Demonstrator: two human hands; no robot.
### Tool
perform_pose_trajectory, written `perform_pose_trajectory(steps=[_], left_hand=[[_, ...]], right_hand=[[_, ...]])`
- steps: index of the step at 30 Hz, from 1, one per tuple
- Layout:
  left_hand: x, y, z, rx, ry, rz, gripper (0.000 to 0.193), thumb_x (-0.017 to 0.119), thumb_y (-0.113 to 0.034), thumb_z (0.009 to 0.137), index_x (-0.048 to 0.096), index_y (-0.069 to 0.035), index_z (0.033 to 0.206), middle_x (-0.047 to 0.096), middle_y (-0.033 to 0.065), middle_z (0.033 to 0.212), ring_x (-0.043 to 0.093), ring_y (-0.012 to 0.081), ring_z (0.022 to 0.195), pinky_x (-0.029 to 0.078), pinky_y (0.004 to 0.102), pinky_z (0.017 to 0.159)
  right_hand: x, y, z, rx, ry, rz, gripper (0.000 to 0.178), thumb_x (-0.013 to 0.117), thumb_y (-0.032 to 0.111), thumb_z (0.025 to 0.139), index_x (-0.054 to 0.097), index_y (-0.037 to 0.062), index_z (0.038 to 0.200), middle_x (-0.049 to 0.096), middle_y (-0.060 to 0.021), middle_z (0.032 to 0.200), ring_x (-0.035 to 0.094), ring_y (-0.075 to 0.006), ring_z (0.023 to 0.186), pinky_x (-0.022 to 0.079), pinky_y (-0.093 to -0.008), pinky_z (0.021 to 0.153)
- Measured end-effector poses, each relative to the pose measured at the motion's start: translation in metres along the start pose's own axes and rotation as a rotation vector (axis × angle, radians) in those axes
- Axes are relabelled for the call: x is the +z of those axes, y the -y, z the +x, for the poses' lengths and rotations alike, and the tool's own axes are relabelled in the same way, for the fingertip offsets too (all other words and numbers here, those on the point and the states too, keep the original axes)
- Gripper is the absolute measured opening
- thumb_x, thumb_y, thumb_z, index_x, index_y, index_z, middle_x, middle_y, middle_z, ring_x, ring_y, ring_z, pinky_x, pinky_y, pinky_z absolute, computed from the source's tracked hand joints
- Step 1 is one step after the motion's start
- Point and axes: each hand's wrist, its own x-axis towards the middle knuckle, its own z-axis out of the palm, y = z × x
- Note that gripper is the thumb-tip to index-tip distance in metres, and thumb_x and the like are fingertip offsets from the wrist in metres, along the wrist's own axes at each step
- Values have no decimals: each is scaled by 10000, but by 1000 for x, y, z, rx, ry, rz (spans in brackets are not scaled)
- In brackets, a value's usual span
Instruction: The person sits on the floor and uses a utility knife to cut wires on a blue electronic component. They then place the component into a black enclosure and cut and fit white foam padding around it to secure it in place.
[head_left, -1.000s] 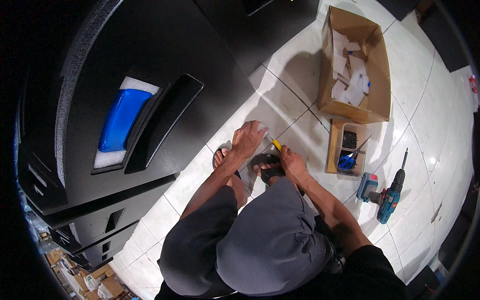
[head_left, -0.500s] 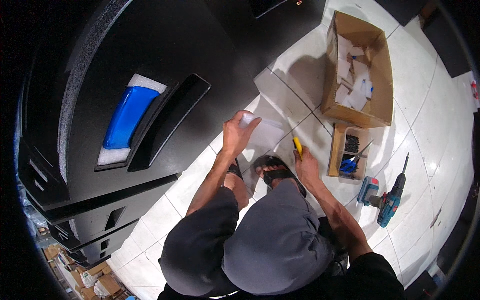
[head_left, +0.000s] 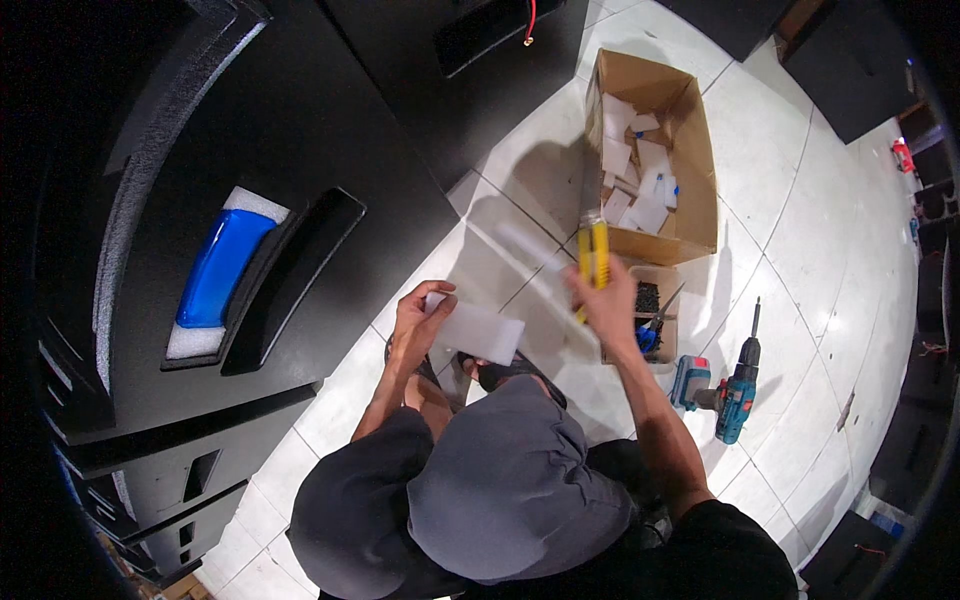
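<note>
My left hand (head_left: pixel 418 322) is closed on a flat white foam piece (head_left: pixel 482 332), pinching its left end between thumb and fingers. The foam stretches to the right, above my foot. My right hand (head_left: pixel 606 305) is wrapped around a yellow utility knife (head_left: pixel 594 258), raised to the right of the foam and apart from it. Motion smears that hand and the knife. Between the knife and the black cabinet, a pale blurred strip (head_left: pixel 528 245) shows over the floor; whether it is loose foam I cannot tell.
A black cabinet (head_left: pixel 330 120) at the left holds a blue-wrapped block (head_left: pixel 225 268) between white foam pads. Beyond my right hand stands a cardboard box (head_left: pixel 690 225) of white foam offcuts. Nearer are a bin of black screws (head_left: pixel 648 297), blue-handled scissors (head_left: pixel 650 338) and a cordless drill (head_left: pixel 736 405).
My right hand has lifted the knife up and away from the floor. The foam in my left hand now lies turned more level, nearer my knees. A blurred pale strip has appeared. The whole view has shifted.
</note>
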Motion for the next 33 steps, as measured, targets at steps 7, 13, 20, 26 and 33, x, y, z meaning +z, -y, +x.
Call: perform_pose_trajectory(steps=[7,13,20,26,33], left_hand=[[-1,-1,-6,-45,16,35,205,727,-214,896,675,-69,1030,597,-46,799,496,50,709,403,213,639],[1,3,-5,-26,-43,2,161,703,-175,908,671,-63,1019,607,-48,814,499,42,700,395,214,633],[-4,7,-4,24,-83,-9,205,707,-122,893,659,-66,1085,625,-21,913,540,68,825,440,233,758],[-18,-17,-17,59,-50,-105,337,772,-108,832,635,-50,1135,631,30,1008,568,100,933,460,244,823],[-62,-90,-63,144,-178,-241,317,753,8,821,626,-28,1109,681,50,959,631,106,869,519,260,803]], right_hand=[[-70,9,54,-561,-631,-537,297,674,226,922,511,-11,995,625,-210,691,616,-375,563,488,-435,525],[-22,-39,-13,-168,-216,-616,279,611,298,962,545,30,999,619,-241,733,614,-445,657,461,-501,585],[38,-107,-44,-145,-48,-736,316,610,340,941,556,72,1099,646,-185,812,646,-390,717,498,-504,634],[9,-182,-42,-251,-104,-994,344,603,267,893,515,58,1153,578,-186,1002,571,-397,966,502,-493,764],[20,-146,-39,-217,-40,-1086,333,630,232,881,547,-12,1090,566,-208,1042,536,-396,1032,456,-479,867]])
